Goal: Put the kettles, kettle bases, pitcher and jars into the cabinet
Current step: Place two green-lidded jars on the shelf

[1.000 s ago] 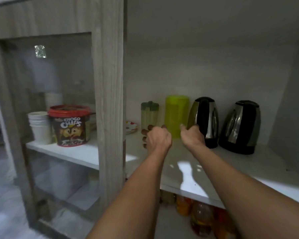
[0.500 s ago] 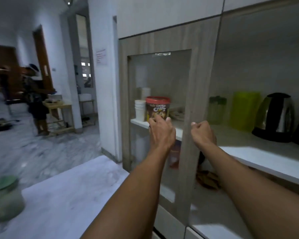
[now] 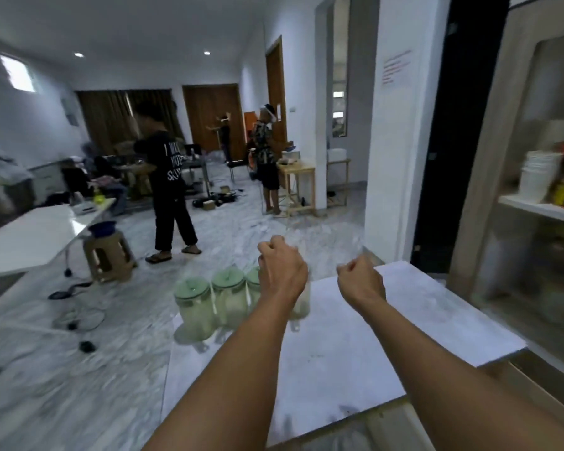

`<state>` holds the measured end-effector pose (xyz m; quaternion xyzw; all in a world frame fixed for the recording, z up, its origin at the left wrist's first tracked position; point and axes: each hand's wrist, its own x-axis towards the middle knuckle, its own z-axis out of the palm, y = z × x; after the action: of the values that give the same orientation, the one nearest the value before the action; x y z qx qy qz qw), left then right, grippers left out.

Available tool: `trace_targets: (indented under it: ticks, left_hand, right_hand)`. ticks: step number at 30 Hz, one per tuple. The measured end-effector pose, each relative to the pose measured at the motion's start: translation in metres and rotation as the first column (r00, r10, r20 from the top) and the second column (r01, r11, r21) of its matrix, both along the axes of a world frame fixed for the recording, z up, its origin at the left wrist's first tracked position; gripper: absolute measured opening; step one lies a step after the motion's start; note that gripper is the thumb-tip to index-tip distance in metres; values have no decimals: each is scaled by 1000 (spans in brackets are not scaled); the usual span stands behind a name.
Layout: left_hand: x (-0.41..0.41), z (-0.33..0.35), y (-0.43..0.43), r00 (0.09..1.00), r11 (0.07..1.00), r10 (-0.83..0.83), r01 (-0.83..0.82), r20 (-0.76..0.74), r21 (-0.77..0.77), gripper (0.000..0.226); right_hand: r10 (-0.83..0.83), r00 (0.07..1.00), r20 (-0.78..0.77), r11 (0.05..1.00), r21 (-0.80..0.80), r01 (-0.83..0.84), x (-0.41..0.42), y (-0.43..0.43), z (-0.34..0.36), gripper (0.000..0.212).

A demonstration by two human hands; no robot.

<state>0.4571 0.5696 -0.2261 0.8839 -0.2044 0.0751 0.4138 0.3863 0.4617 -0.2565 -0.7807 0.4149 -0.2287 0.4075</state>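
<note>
Three green-lidded jars (image 3: 209, 301) are seen packed touching at the counter's (image 3: 388, 336) far left corner — easily knocked off if grabbed carelessly. Left hand (image 3: 282, 268) and right hand (image 3: 360, 279) are loosely curled, empty.

The view swung left from the wood-framed glass cabinet (image 3: 531, 177); both loosely curled, empty hands (image 3: 282, 271) moved over green-lidded glass jars (image 3: 194, 307).

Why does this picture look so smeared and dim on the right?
Head view: motion blur smears the jars, both hands and the floor; the wide lens bows the cabinet frame; ceiling spotlights brighten the far room, while the cabinet side sits in shade.
</note>
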Motion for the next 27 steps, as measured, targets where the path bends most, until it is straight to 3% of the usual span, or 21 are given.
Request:
trace_targets:
  ticks: [11,16,20,23,27]
  left_hand:
    - [136,-98,116,894,930,367,-346,-256,124,35]
    - [206,-132,120,770,877,463,-468,-438,105,35]
    - [246,-161,108,601,825,435,-564,-670,30,48]
    - [261,-180,98,532,790,316,-606,-786,-92,50]
    - [277,-201,88,564,817,262,-561,-783,-131,54]
  right_hand:
    - [311,924,-222,950,52,-308,159,87,-70,21]
    - [432,869,-242,894,243,-377,240,97,-109,38]
    - [521,838,-165,778,495,-386,287,97,-132,46]
    - [510,853,-109,698,632,-336,310,94,-153,60]
    - [511,859,-25,622,700,-350,325,93,-173,49]
